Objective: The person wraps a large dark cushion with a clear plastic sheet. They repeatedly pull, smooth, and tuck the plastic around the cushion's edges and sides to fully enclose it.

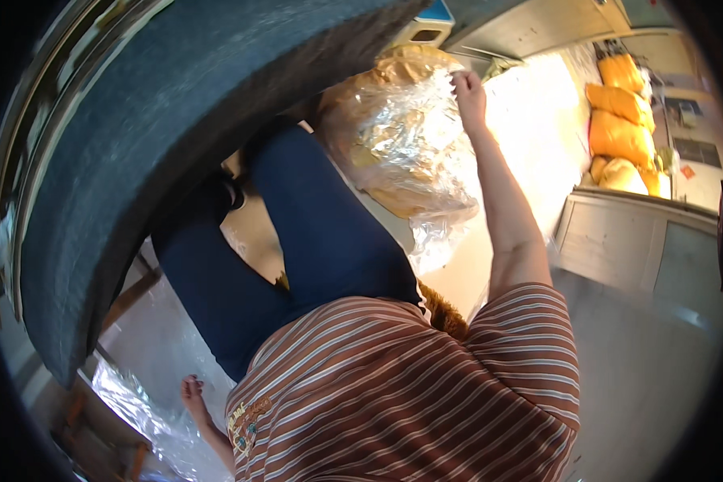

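Observation:
My right hand (469, 95) reaches forward, its fingers closed on the upper right edge of a large clear plastic bag (414, 120). The bag is bulky and crinkled, with yellowish contents showing through, and it stands on the floor beside my right knee. Down at my left side, my left hand (191, 388) hangs with its fingers curled; whether anything small is inside them is hidden. Below that hand, loose clear plastic (149, 414) lies near the floor.
A grey-blue table (136, 145) curves across my front and left, above my legs. Brown fluffy material (443, 312) shows at my seat. Several orange sacks (622, 136) are stacked at the far right, behind a pale cabinet (618, 233). A blue-topped box (427, 28) stands beyond the bag.

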Demonstrator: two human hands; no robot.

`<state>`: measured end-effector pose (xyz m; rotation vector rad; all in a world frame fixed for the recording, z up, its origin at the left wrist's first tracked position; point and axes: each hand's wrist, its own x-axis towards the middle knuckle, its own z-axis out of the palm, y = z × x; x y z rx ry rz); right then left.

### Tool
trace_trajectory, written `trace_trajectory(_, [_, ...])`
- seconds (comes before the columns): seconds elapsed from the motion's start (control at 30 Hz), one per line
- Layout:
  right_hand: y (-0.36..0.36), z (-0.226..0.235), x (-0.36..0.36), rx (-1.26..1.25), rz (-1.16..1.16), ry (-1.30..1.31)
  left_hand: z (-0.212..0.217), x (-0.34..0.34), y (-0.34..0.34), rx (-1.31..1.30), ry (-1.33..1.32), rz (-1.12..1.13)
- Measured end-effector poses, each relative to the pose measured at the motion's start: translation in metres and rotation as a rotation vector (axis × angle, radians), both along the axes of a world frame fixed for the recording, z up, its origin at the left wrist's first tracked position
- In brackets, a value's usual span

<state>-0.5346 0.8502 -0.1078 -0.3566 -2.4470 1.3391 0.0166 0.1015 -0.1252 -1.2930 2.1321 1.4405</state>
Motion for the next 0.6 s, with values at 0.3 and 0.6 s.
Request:
trace_trajectory(0.3, [0.038, -0.171, 0.031, 0.154, -0.458, -0.516, 0.077, -0.282, 0.102, -0.422, 0.43, -0.541])
trace_trajectory(0.6, [-0.006, -0.147, 0.054, 0.008, -0.267, -0.155, 0.057, -0.365, 0.193, -0.514, 0.319, -0.59])
